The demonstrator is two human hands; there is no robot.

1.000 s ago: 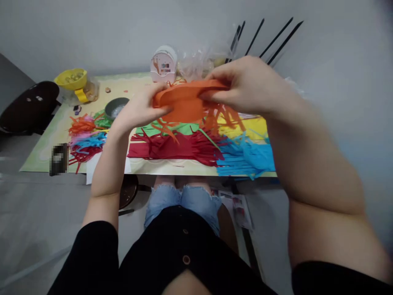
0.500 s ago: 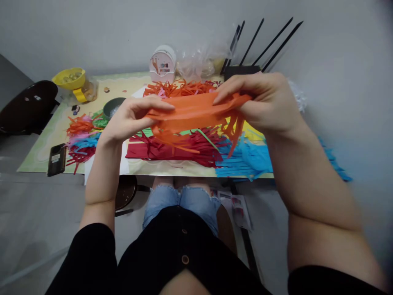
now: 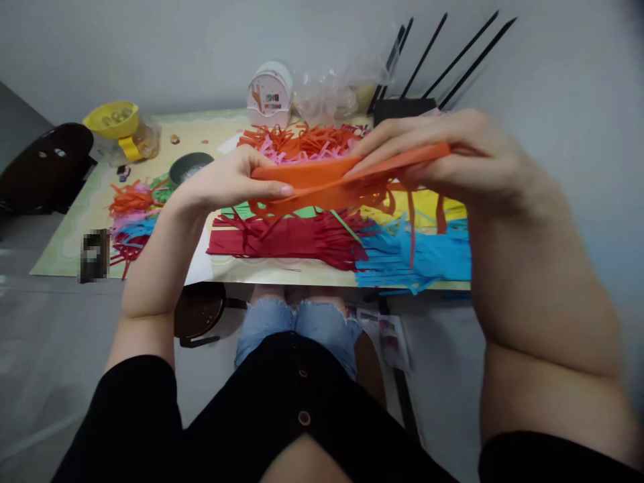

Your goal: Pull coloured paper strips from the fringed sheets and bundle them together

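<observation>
Between my hands, raised above the table, is an orange fringed tissue paper [image 3: 322, 176] with cut strips dangling at its right. My left hand [image 3: 236, 178] pinches its left end, thumb in front. My right hand [image 3: 447, 151] grips the right part, its fingers stretched over the paper and the thumb behind it. Below lies dark red fringed paper [image 3: 282, 236], with a green piece partly hidden behind it. Blue fringed paper [image 3: 422, 251] and yellow fringed paper [image 3: 427, 204] lie to the right. Orange fringe [image 3: 302, 141] with pink strips sits beyond my hands.
At the back stand a white container [image 3: 270, 94], a clear plastic bag [image 3: 327, 94] and a black box with long antennas [image 3: 405, 107]. On the left are a yellow bowl [image 3: 113, 121], a dark green bowl [image 3: 188, 168], a multicoloured tassel bundle [image 3: 133, 201] and a pixelated dark object [image 3: 94, 255].
My right hand has moved right and turned, so the orange paper's right end now angles up and outward. My left hand still holds the left end, with its thumb now further along the paper.
</observation>
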